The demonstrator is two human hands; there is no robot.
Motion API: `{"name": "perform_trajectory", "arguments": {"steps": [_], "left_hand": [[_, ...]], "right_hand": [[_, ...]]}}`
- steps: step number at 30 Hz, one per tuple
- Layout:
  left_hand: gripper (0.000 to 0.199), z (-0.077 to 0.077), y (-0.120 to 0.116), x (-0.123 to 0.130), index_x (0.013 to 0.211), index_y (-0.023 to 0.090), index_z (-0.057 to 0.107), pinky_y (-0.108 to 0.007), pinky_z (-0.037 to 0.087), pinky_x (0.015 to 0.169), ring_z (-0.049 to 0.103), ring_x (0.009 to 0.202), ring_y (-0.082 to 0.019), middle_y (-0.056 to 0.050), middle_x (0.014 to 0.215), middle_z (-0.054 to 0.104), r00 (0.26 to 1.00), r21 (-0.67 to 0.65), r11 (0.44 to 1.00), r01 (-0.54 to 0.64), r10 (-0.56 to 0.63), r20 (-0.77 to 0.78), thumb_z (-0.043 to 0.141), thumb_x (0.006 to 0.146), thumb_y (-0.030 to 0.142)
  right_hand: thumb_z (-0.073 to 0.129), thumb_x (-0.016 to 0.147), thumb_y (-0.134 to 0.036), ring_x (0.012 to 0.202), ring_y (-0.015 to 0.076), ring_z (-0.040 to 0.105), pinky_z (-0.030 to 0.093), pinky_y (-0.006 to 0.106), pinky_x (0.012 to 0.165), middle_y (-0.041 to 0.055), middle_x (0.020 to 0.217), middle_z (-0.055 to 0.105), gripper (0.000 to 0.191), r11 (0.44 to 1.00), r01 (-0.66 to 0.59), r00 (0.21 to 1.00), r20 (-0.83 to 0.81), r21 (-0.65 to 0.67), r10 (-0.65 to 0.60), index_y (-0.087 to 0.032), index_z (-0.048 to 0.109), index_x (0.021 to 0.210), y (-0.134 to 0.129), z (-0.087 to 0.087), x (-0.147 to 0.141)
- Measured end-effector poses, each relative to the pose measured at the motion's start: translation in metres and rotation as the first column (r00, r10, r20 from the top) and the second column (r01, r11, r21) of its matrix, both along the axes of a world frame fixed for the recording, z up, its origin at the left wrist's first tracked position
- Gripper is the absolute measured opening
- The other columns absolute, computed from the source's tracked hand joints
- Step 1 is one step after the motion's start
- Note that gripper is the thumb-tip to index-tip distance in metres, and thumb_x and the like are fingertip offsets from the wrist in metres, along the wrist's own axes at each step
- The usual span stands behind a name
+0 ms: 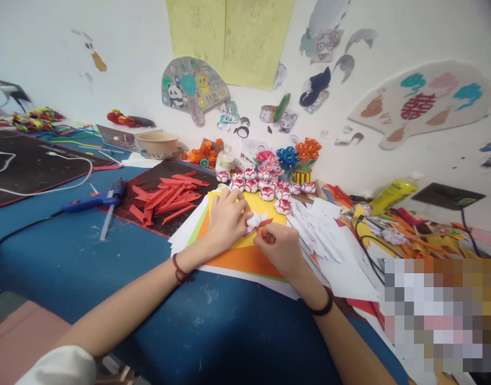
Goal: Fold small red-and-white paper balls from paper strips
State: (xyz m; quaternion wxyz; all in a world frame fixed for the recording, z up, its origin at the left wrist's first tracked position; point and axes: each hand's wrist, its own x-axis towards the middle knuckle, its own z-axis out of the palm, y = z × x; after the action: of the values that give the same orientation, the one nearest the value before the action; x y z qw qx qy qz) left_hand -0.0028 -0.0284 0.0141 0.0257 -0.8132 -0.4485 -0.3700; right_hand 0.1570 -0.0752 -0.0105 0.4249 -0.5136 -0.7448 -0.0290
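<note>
My left hand [228,216] is closed on a small white folded-paper piece [255,220], its fingers bent over the near side. At the right of that piece, my right hand [280,243] pinches a red paper strip [266,223]. The strip lies against the white piece; how the two join is hidden by my fingers. Both hands are over a stack of coloured sheets, yellow [245,240] and orange [245,260] on top. Just beyond them sit several finished red-and-white paper flowers [267,191].
Red folded strips [169,195] lie on a dark mat to the left, beside a blue glue gun [95,202]. White paper strips [317,235] are heaped at the right. Paper flower pots [302,174], a beige bowl [157,143] and a yellow bottle [393,196] stand toward the wall.
</note>
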Motion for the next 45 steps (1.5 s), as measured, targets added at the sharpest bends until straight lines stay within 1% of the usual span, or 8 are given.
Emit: {"name": "perform_trajectory", "arguments": {"steps": [4,8,14,18,24,29,35,45], "left_hand": [[0.012,-0.001,0.003,-0.002,0.087,0.018,0.063,-0.036,0.04,0.08,0.053,0.093,-0.021,-0.006,0.098,0.059,0.992,-0.028,0.992,0.119,-0.118,0.042,0.055,0.092,0.025],[0.013,0.003,0.004,-0.007,0.097,0.018,0.061,-0.034,0.041,0.081,0.055,0.095,-0.02,-0.007,0.101,0.058,0.987,0.029,0.989,0.146,-0.148,0.061,0.05,0.094,0.025],[0.013,0.005,0.005,-0.015,0.089,0.019,0.06,-0.031,0.039,0.072,0.057,0.081,-0.018,-0.002,0.086,0.063,0.978,-0.034,0.98,0.198,-0.2,-0.052,0.052,0.093,0.029],[0.018,0.004,0.001,-0.011,0.093,0.019,0.063,-0.034,0.038,0.081,0.054,0.094,-0.021,-0.006,0.096,0.063,0.965,0.008,0.968,0.251,-0.249,-0.081,0.052,0.094,0.033],[0.019,-0.003,-0.009,0.001,0.101,0.022,0.065,-0.039,0.032,0.084,0.049,0.101,-0.025,-0.008,0.11,0.06,0.972,0.081,0.984,0.157,-0.139,-0.191,0.052,0.095,0.035],[0.015,-0.005,-0.006,0.002,0.092,0.024,0.065,-0.043,0.026,0.095,0.046,0.115,-0.025,-0.005,0.123,0.058,0.991,0.117,0.986,0.116,-0.107,-0.085,0.056,0.093,0.035],[0.011,-0.002,-0.003,0.002,0.089,0.026,0.067,-0.041,0.025,0.097,0.045,0.116,-0.023,-0.002,0.124,0.059,0.993,0.05,0.993,0.104,-0.106,0.044,0.064,0.089,0.036],[0.014,0.0,-0.003,0.001,0.082,0.026,0.07,-0.041,0.025,0.096,0.044,0.117,-0.023,0.001,0.122,0.062,0.986,-0.052,0.987,0.151,-0.146,0.087,0.065,0.088,0.038]], "right_hand": [[0.056,0.075,-0.018,0.048,0.0086,0.04,0.03,0.024,0.053,-0.005,0.05,0.045,0.024,0.998,0.051,0.999,-0.01,-0.043,-0.052,-0.018,0.046,0.053,0.002,-0.001,0.004],[0.053,0.079,-0.021,0.049,0.0103,0.042,0.031,0.025,0.054,-0.0034,0.051,0.049,0.023,0.989,0.119,0.993,0.012,-0.087,-0.118,-0.018,0.052,0.056,0.006,0.0,0.009],[0.056,0.079,-0.028,0.045,0.0106,0.042,0.032,0.025,0.051,-0.0034,0.046,0.049,0.025,0.977,0.156,0.985,-0.053,-0.146,-0.165,-0.017,0.061,0.057,0.011,0.002,0.019],[0.057,0.081,-0.031,0.041,0.0106,0.045,0.034,0.023,0.048,-0.003,0.042,0.051,0.03,0.975,0.14,0.975,-0.146,-0.172,-0.166,-0.017,0.062,0.055,0.013,0.006,0.023],[0.057,0.086,-0.034,0.043,0.0124,0.054,0.041,0.024,0.05,0.0001,0.049,0.061,0.031,0.975,0.082,0.956,-0.259,-0.204,-0.135,-0.017,0.066,0.061,0.006,0.01,0.013],[0.056,0.088,-0.035,0.044,0.012,0.054,0.041,0.024,0.05,0.0002,0.051,0.061,0.031,0.984,0.04,0.959,-0.27,-0.173,-0.086,-0.016,0.066,0.065,0.0,0.011,0.004],[0.055,0.089,-0.033,0.043,0.0114,0.052,0.041,0.024,0.051,-0.0015,0.048,0.058,0.03,0.991,0.015,0.97,-0.239,-0.132,-0.046,-0.017,0.065,0.066,-0.001,0.013,0.002],[0.054,0.091,-0.031,0.048,0.0125,0.057,0.045,0.025,0.056,-0.0006,0.054,0.062,0.025,0.995,-0.047,0.976,-0.218,-0.089,0.026,-0.017,0.066,0.073,-0.001,0.011,0.004]]}}
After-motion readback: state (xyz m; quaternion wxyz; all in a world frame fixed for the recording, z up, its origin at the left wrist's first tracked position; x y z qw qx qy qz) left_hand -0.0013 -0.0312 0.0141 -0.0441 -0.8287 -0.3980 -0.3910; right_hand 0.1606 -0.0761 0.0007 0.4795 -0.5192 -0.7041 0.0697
